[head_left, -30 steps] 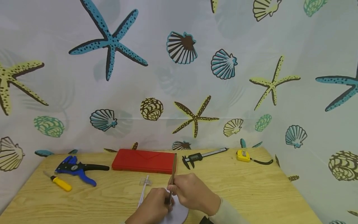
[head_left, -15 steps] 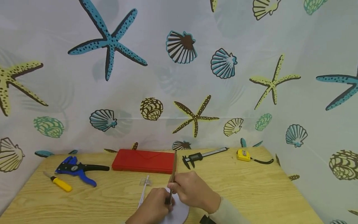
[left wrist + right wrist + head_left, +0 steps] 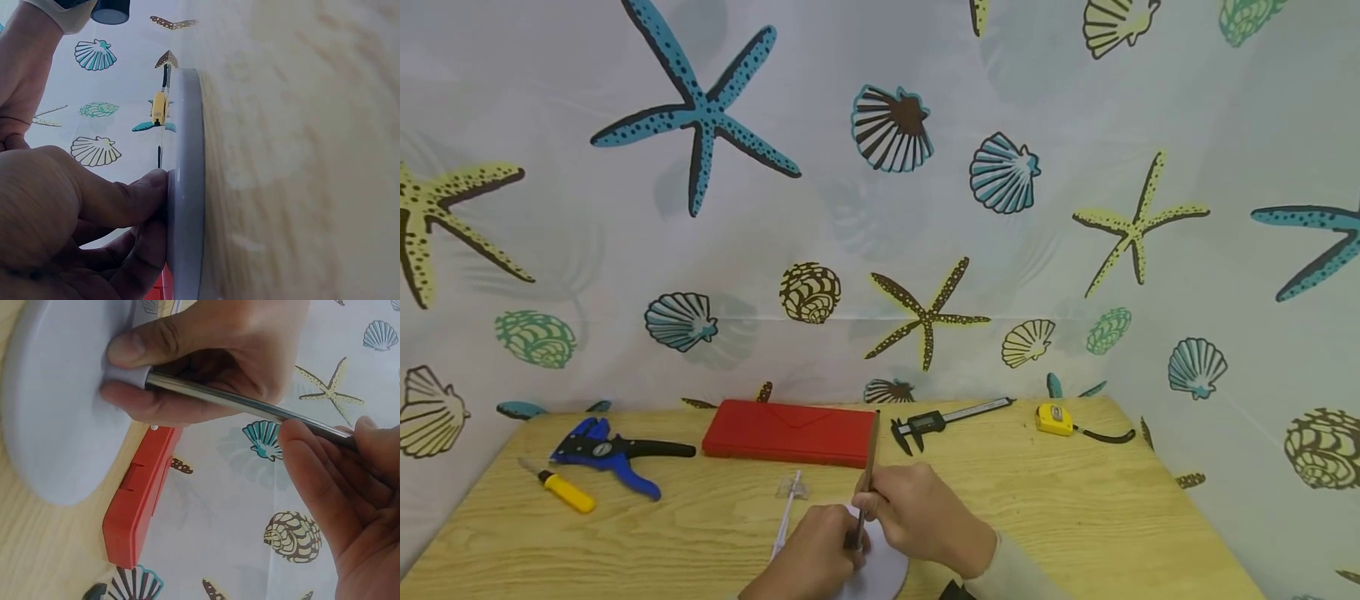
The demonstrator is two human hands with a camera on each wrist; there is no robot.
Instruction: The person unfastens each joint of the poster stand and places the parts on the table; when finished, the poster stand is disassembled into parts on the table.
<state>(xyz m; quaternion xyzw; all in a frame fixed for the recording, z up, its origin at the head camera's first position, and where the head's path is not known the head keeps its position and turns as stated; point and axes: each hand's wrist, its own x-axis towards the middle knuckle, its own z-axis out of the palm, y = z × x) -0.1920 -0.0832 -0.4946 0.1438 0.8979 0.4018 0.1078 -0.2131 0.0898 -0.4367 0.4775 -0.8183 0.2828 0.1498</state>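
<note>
A white round base (image 3: 886,573) stands on the wooden table, low in the head view. From the short collar (image 3: 128,376) at its middle rises a slim metal rod (image 3: 219,397), upright with a slight lean. My left hand (image 3: 816,542) pinches the collar and the rod's foot between thumb and fingers, close against the base (image 3: 187,187). Higher up, my right hand (image 3: 917,512) grips the rod between thumb and fingertips. The rod's top end reaches up in front of the red case. How deep the rod sits in the collar is hidden.
Behind the hands lies a red case (image 3: 790,432). A digital caliper (image 3: 928,422) and yellow tape measure (image 3: 1054,419) are at back right. Blue wire strippers (image 3: 602,450) and a yellow-handled screwdriver (image 3: 568,492) lie left. A thin white stick (image 3: 784,521) with clear plastic is beside my left hand.
Both hands keep the same hold on the rod and collar. Only a slight shift of the head view shows.
</note>
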